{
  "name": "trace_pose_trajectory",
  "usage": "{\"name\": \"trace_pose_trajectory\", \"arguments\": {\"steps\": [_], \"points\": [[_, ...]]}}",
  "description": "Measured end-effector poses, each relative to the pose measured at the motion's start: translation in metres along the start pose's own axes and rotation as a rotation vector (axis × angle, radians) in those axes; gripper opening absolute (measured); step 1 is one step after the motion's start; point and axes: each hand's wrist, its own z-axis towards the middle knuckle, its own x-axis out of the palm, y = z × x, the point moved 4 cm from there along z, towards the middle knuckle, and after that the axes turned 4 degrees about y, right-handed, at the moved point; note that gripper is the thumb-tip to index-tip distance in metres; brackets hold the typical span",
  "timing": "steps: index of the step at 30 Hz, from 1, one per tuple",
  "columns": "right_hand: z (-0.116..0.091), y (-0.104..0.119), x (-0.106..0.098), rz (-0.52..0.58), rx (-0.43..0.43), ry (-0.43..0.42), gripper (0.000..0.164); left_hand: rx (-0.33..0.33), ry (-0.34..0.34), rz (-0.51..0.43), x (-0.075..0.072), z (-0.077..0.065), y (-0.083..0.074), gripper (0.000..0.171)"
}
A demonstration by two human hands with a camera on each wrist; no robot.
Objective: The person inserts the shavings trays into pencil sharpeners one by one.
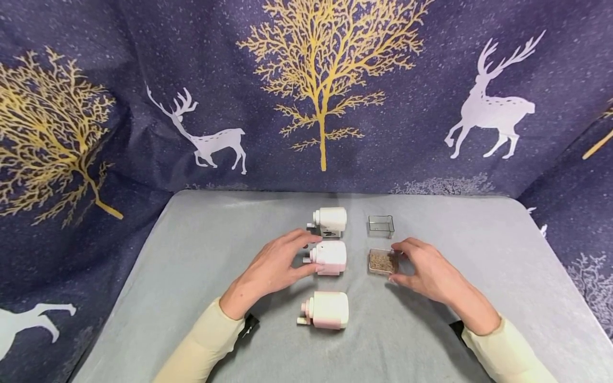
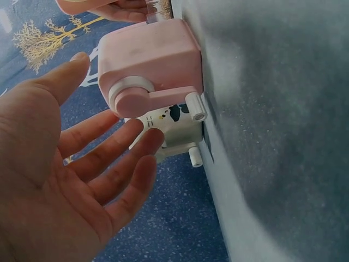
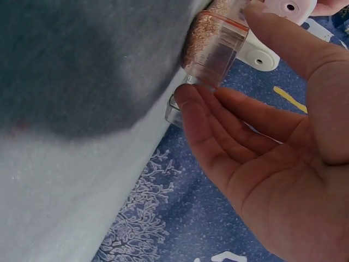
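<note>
A pink crank pencil sharpener (image 1: 330, 257) stands on the table between a white one (image 1: 332, 221) behind and a cream-and-pink one (image 1: 330, 309) in front. Around its crank side, my left hand (image 1: 275, 264) has thumb and fingers spread, the palm not against it. In the left wrist view, the pink crank (image 2: 158, 99) shows beyond the fingers. To the right lies a clear shavings drawer (image 1: 382, 261) with brown shavings. My right hand (image 1: 431, 271) has its thumb and fingertips right at two opposite sides of this drawer, fingers fairly straight.
Another clear drawer (image 1: 381, 225) sits behind the one with shavings. Grey cloth (image 1: 191, 255) covers the table. A dark blue curtain (image 1: 383, 154) with deer and golden trees hangs along the table's back edge.
</note>
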Motion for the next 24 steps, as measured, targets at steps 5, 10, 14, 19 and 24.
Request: {"name": "trace_pose_trajectory", "arguments": {"steps": [5, 10, 14, 19, 24], "points": [[0.0002, 0.0000, 0.0024, 0.010, 0.010, 0.016, 0.069, 0.002, 0.007, -0.003, 0.0015, 0.0001, 0.0000, 0.057], [0.0003, 0.0000, 0.0042, 0.015, 0.015, 0.036, 0.066, 0.006, -0.001, -0.008, 0.0037, 0.0002, 0.0005, 0.055], [0.0005, 0.0000, 0.0047, 0.021, 0.008, 0.037, 0.063, 0.008, -0.008, -0.009, 0.0046, 0.0006, 0.0006, 0.053], [0.0005, -0.0007, 0.0050, 0.033, -0.004, 0.028, 0.060, 0.012, -0.016, -0.011, 0.0049, 0.0011, 0.0005, 0.052], [-0.0005, -0.0010, 0.0049, 0.044, -0.024, 0.027, 0.055, 0.016, -0.016, -0.020, 0.0055, 0.0016, 0.0004, 0.051]]}}
